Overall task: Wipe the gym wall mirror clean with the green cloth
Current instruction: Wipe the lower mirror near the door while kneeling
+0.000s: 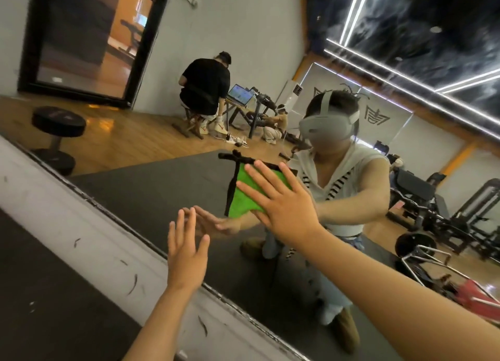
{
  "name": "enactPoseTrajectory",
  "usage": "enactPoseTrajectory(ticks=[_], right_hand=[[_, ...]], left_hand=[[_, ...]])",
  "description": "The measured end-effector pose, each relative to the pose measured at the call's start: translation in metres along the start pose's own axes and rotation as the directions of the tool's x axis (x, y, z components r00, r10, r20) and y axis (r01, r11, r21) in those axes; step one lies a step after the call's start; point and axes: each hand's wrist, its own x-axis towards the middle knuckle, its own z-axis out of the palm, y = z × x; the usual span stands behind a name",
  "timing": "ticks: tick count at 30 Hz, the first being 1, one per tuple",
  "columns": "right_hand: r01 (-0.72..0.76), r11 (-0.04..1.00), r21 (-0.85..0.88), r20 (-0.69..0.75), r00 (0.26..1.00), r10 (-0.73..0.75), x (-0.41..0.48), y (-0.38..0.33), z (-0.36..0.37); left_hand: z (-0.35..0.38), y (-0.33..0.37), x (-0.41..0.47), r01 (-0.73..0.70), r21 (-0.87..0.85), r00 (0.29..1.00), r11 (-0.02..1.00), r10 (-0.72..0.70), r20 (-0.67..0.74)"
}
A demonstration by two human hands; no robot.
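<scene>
Green cloth (244, 195), edged in black, lies flat against the gym wall mirror (162, 187), pressed there by the right hand (284, 203) with its fingers (266, 175) straight and spread. Left hand (185, 252) is raised near it, lower by the glass, fingers straight and close together, holding nothing.

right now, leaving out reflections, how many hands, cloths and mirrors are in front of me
hands: 2 (left hand, right hand)
green cloth: 1
wall mirror: 1
total: 4
</scene>
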Motion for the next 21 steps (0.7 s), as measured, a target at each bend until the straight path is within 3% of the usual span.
enactPoseTrajectory(ticks=[5, 7, 9, 12, 17, 21], right_hand=[[0.288, 0.954, 0.089, 0.111, 0.949, -0.296, -0.066, -0.049, 0.023], [0.312, 0.946, 0.083, 0.098, 0.943, -0.319, -0.067, -0.049, 0.025], [0.237, 0.967, 0.093, 0.047, 0.969, -0.242, -0.046, -0.048, 0.023], [0.125, 0.985, 0.121, 0.091, 0.986, -0.136, -0.024, -0.066, 0.018], [0.400, 0.905, 0.142, 0.227, 0.877, -0.423, -0.087, -0.104, 0.043], [0.313, 0.934, 0.170, 0.121, 0.934, -0.335, -0.051, -0.090, 0.033]], left_hand=[[-0.004, 0.010, 0.005, 0.131, -0.345, 0.977, 0.930, -0.180, -0.114], [-0.009, 0.005, 0.010, 0.141, -0.353, 0.983, 0.925, -0.174, -0.063], [-0.011, -0.001, 0.010, 0.130, -0.345, 0.989, 0.929, -0.147, -0.023], [-0.012, -0.010, 0.009, 0.108, -0.287, 0.994, 0.952, -0.107, 0.019], [-0.018, -0.018, 0.009, 0.086, -0.179, 0.995, 0.980, -0.074, 0.070], [-0.012, -0.022, 0.010, 0.066, -0.178, 0.996, 0.982, -0.053, 0.074]])
